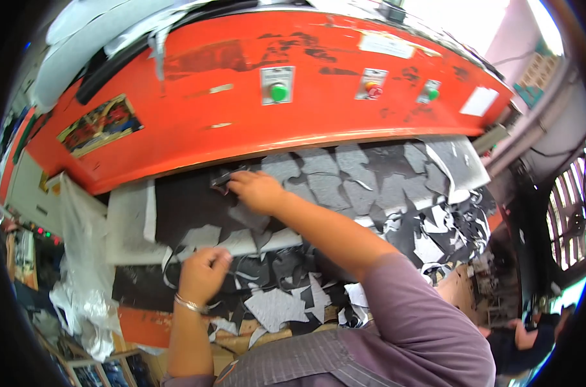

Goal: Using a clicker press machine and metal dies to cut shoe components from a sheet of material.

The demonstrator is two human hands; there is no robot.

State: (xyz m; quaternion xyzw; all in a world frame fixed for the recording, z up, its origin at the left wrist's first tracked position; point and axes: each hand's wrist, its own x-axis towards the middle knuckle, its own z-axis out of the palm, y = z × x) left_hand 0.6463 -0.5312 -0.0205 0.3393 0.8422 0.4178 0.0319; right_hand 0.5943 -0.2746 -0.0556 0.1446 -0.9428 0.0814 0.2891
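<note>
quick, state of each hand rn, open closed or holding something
Left hand: fingers curled near a gray cut piece; whether it holds anything cannot be told.
Right hand: fingertips at a dark object on the black sheet; grip cannot be told.

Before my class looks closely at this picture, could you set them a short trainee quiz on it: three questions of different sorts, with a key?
1. Short answer: what small thing is at the right hand?
2. True or false: on the orange machine, the red button sits between two green buttons.
3. Fill the gap: a bracelet circles the wrist of the ____ hand.

Key
1. A small dark object on the dark sheet; its exact kind is unclear.
2. True.
3. left
</note>
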